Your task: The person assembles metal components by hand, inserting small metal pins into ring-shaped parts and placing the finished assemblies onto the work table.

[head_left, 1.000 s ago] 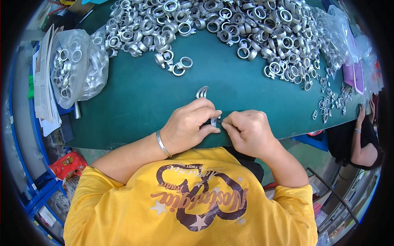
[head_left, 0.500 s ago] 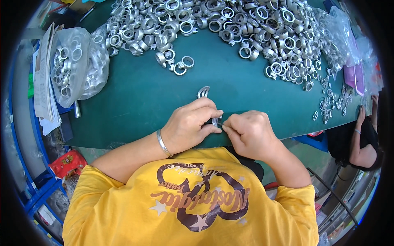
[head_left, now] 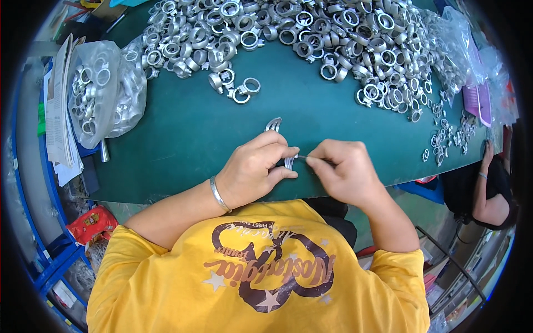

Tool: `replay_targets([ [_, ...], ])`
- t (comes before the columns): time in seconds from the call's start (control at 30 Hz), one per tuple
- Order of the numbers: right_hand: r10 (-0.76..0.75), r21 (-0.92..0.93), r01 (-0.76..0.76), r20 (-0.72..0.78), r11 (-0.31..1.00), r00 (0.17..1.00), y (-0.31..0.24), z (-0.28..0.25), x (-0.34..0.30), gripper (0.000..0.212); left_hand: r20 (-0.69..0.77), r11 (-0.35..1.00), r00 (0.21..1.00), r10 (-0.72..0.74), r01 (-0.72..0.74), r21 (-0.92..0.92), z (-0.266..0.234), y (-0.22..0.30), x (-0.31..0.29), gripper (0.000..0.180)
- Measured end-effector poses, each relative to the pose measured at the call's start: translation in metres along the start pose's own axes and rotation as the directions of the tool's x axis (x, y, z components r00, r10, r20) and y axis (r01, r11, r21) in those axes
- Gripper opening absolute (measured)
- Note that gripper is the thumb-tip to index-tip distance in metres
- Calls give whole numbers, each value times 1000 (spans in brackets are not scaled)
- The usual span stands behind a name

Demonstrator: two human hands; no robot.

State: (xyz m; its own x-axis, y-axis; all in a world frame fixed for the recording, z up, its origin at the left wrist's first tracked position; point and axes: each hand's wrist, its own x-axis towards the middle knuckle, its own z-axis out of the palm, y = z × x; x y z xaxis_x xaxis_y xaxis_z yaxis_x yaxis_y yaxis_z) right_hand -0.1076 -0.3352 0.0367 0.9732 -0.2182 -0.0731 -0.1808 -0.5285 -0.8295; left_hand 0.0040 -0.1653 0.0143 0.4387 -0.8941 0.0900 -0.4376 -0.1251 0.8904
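Note:
My left hand (head_left: 248, 168) pinches a small curved silver metal piece (head_left: 288, 162) between thumb and fingers, just above the table near its front edge. My right hand (head_left: 347, 169), closed, grips a thin dark rod-like thing (head_left: 302, 157) whose tip meets the right side of that piece; its exact kind is too small to tell. Just beyond my left fingers, another curved silver piece (head_left: 273, 124) with a slot shows, partly hidden by the hand. Farther off, a few silver ring clamps (head_left: 251, 86) lie apart from the heap.
A large heap of silver ring clamps (head_left: 383, 58) covers the green table's (head_left: 189, 133) far side. Smaller metal parts (head_left: 442, 136) lie at right, by a purple basket (head_left: 478, 102). At left stand a clear bag of rings (head_left: 91, 94) and papers (head_left: 57, 111). Another person's arm (head_left: 484, 180) rests at far right.
My right hand has shifted slightly up and to the right, so more of the thin rod shows between the hands. My left hand keeps its pinch on the curved piece.

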Motion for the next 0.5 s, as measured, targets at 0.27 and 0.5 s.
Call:
replay_targets([
  [0.27,-47,-95,50,31,994,998,-4,-6,-2,11,-18,998,998,54,-54,34,0,-1,-2,35],
  [0.5,-177,-125,181,44,976,983,-3,-2,0,13,-11,999,999,41,-40,29,-1,-1,-2,34],
])
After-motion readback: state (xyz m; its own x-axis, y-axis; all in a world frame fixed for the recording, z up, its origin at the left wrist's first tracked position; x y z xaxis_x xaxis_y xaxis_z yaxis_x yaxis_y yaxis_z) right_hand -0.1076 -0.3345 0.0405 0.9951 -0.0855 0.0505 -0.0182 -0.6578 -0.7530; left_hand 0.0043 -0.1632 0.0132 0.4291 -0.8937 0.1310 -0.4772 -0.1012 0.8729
